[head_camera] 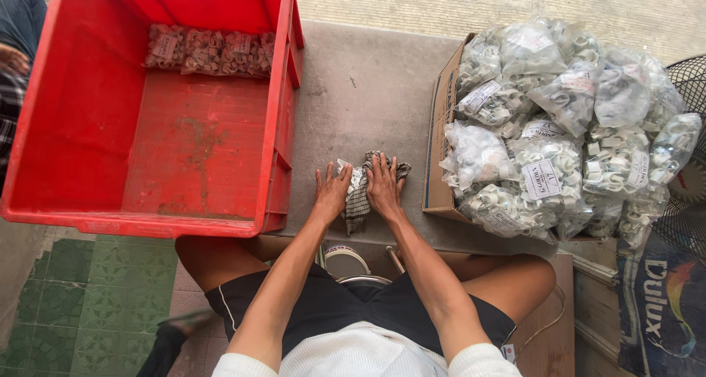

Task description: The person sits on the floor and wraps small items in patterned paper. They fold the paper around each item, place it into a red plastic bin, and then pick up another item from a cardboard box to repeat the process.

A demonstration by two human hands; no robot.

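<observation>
Both hands pressed flat, fingers spread, on a crumpled checked cloth (362, 193) lying on the grey, scuffed tabletop (360, 90): the left hand (332, 189) and right hand (382, 186) covered most of the cloth and gripped nothing. Left stood a red ribbed plastic crate (81, 105), its upper rim cut off, holding small bagged fittings (209, 51) too blurred to identify. Right, a brown cardboard box (440, 127), largely hidden, overflowed with clear bags of white plastic clips (559, 127).

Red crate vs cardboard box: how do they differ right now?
The red crate is rigid plastic, large and nearly bare, with one row of bagged parts at its far wall. The cardboard box is smaller and overflowing with bags of white parts. Both sit open on the grey table.
</observation>
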